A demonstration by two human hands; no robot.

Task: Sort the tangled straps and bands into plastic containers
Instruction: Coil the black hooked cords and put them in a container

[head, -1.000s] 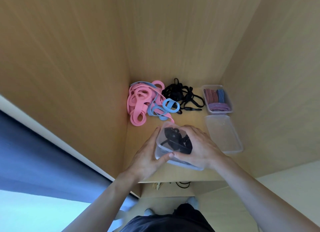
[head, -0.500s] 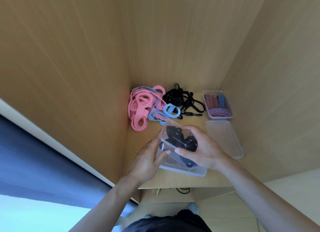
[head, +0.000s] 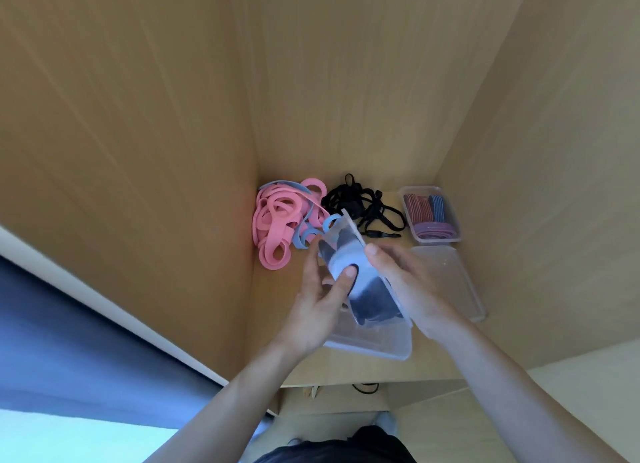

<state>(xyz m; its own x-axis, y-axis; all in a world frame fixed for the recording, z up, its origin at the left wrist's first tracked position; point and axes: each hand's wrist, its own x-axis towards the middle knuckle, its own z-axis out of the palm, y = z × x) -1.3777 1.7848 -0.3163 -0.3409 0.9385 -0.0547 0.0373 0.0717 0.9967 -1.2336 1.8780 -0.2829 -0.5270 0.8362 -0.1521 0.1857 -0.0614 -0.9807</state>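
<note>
While tilted, container (head: 360, 282) between hands (head: 317, 310).

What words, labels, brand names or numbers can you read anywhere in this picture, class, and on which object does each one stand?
None can be read.
Clear plastic container held by the left hand and right hand: no print visible.
Container of striped bands: patterns only, no lettering.
Clear lid, pink and blue bands, black straps, wooden walls: unmarked.

Both hands (head: 363, 289) raised, fingers (head: 341, 282) seemingly curled.
</note>
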